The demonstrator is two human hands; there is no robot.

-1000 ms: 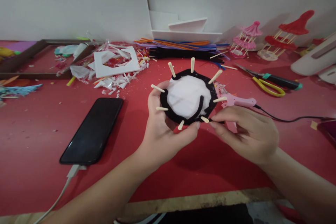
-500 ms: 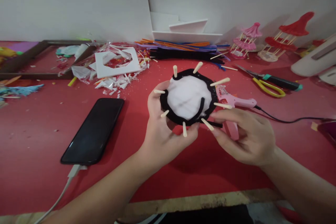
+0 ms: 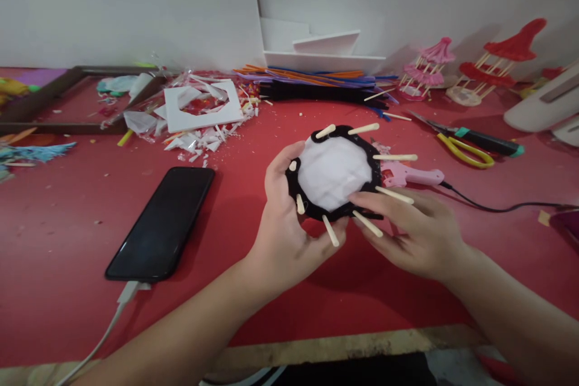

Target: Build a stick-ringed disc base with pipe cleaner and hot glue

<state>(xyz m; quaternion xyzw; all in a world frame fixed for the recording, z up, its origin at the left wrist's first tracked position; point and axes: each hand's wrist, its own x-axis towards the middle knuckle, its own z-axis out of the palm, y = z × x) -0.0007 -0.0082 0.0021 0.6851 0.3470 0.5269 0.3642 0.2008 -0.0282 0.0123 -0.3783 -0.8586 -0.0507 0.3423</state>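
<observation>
My left hand (image 3: 284, 223) wraps round the left and near side of a round white disc (image 3: 335, 172), which is held above the table. A black fuzzy pipe cleaner (image 3: 294, 184) runs along the disc's rim, and several pale wooden sticks (image 3: 395, 157) stand out from that edge. At the near right of the rim, my right hand (image 3: 418, 232) pinches the black pipe cleaner, its index finger lying over the disc's edge and its thumb below. A short end of the pipe cleaner pokes out between the fingers. Behind this hand lies a pink glue gun (image 3: 414, 175), partly hidden.
A phone (image 3: 160, 223) on a white cable lies at left. Further back are a cut-out white foam board (image 3: 203, 123) among scraps, a bundle of pipe cleaners (image 3: 316, 91), and pliers (image 3: 465, 151) beside a green-and-black-handled tool (image 3: 488, 142). Pink and red stick models (image 3: 479, 75) stand at back right.
The disc has tilted and shifted slightly right, its sticks now leaning more to the right. My right index finger has moved onto the disc's edge, where a loose curl of pipe cleaner showed before.
</observation>
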